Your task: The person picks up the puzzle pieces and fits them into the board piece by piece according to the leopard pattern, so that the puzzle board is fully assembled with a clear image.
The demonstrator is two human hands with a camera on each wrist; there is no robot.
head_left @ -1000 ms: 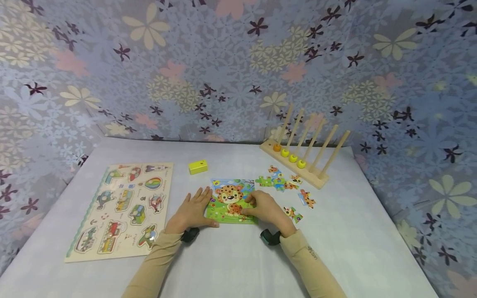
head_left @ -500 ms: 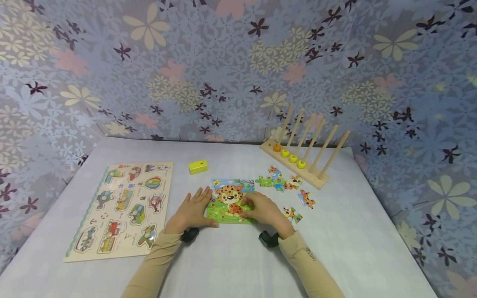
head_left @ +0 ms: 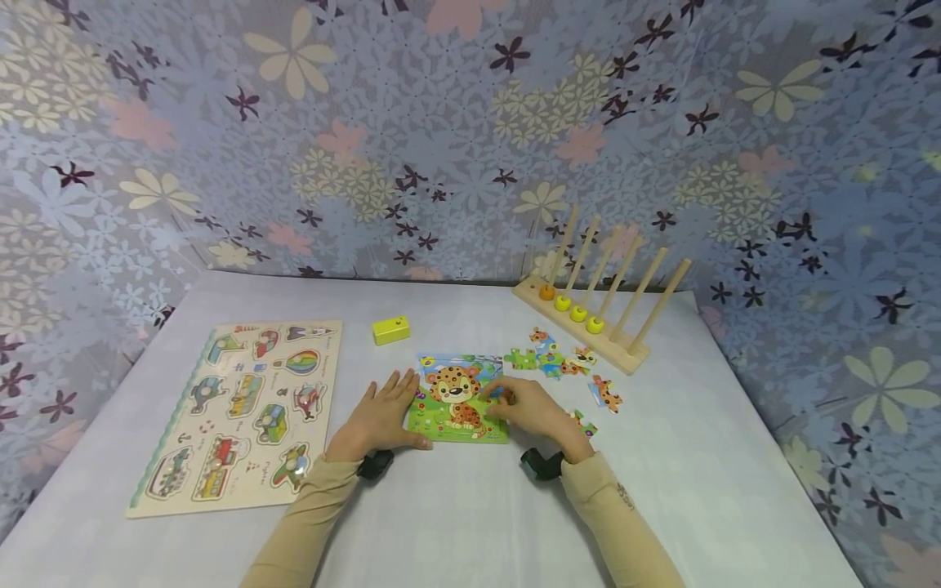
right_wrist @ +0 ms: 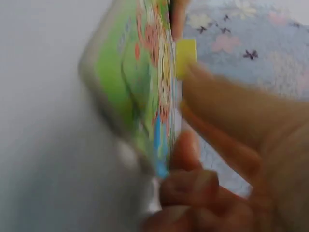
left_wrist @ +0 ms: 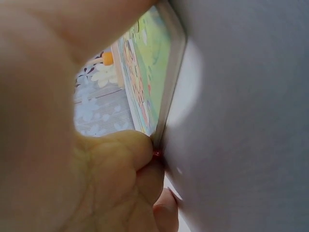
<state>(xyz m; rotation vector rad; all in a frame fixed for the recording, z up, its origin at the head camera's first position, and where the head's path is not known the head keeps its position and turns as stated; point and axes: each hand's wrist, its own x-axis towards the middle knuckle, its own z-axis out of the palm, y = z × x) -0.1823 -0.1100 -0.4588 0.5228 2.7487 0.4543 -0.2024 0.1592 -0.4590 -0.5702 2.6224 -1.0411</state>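
A jigsaw board with a spotted leopard cub picture lies flat in front of me. My left hand rests at its left side with fingers spread and thumb along the near left corner; in the left wrist view the board's edge meets the fingers. Over the board's right side is my right hand, its fingers loosely bent. The blurred right wrist view has thumb and fingers apart, with no piece seen between them. Several loose puzzle pieces lie right of the board; another piece is partly covered by the right hand.
A large wooden peg puzzle with vehicle shapes lies at the left. Behind the jigsaw board sits a yellow block. A wooden peg stand with one orange and several yellow beads stands at the back right. A floral cloth hangs behind the table.
My right hand has shifted right and lifted its fingertips off the board's lower right part, uncovering more of the picture and covering more of the nearest loose piece. The left hand has stayed put.
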